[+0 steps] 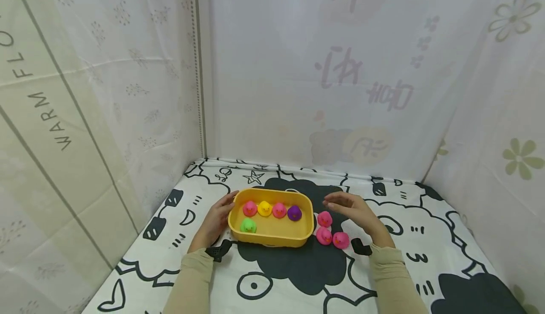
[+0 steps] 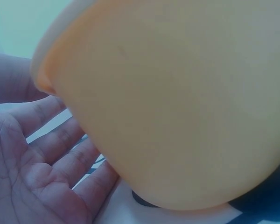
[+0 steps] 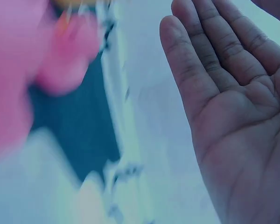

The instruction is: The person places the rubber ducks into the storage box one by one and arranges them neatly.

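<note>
A yellow plastic basin (image 1: pixel 272 239) stands on the cloth in front of me. Inside it, a pink duck (image 1: pixel 250 208), a yellow duck (image 1: pixel 264 208), another pink duck (image 1: pixel 278 210) and a purple duck (image 1: pixel 294 213) form a back row, with a green duck (image 1: pixel 248 225) at the front left. My left hand (image 1: pixel 218 218) is at the basin's left end, fingers extended along the outer wall and thumb near the rim. Fingers straight and holding nothing, my right hand (image 1: pixel 352 210) hovers right of the basin. Three pink ducks (image 1: pixel 324 236) lie on the cloth between them.
The table is covered by a white cloth (image 1: pixel 230 281) with black cartoon drawings. Printed curtains (image 1: pixel 272 68) hang behind it and along both sides. Dark wrist straps (image 1: pixel 219 250) sit below each hand.
</note>
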{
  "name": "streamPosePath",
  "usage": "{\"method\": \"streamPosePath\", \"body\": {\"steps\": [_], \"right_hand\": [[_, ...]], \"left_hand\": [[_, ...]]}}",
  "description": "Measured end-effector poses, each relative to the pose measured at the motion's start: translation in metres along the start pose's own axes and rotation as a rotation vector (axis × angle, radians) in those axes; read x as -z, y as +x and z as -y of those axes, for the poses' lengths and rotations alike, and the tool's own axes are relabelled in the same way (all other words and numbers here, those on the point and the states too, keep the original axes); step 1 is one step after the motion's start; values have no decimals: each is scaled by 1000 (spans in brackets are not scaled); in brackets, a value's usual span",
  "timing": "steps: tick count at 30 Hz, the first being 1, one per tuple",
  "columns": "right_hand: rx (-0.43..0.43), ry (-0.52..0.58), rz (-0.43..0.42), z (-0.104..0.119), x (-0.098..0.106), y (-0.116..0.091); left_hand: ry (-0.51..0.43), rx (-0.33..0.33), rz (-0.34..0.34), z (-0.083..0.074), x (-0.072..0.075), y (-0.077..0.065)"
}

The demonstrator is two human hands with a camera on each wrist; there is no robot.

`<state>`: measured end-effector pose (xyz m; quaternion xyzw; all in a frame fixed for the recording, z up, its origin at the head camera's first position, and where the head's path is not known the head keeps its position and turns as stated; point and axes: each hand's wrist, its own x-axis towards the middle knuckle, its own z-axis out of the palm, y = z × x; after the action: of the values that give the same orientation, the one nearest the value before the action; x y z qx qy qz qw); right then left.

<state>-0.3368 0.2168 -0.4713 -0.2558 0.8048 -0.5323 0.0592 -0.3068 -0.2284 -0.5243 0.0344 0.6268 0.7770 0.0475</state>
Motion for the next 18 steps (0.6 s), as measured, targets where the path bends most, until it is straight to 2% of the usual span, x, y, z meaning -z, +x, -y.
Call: {"method": "streamPosePath", "body": {"steps": [4, 7, 9, 12, 18], "right_hand": [[-55, 82, -107, -33, 14, -17], [-100, 162, -132, -54, 17, -21], [-134, 180, -123, -63, 16, -22], [-164, 141, -84, -70, 12, -23], [-150, 119, 5, -71, 6, -23]], "left_hand": [[8, 6, -16, 0, 3, 0], [9, 17, -35, -1, 3, 0], [17, 19, -31, -1, 2, -1], [10, 21, -27, -2, -1, -1], [10, 18, -16, -2, 1, 0]]}}
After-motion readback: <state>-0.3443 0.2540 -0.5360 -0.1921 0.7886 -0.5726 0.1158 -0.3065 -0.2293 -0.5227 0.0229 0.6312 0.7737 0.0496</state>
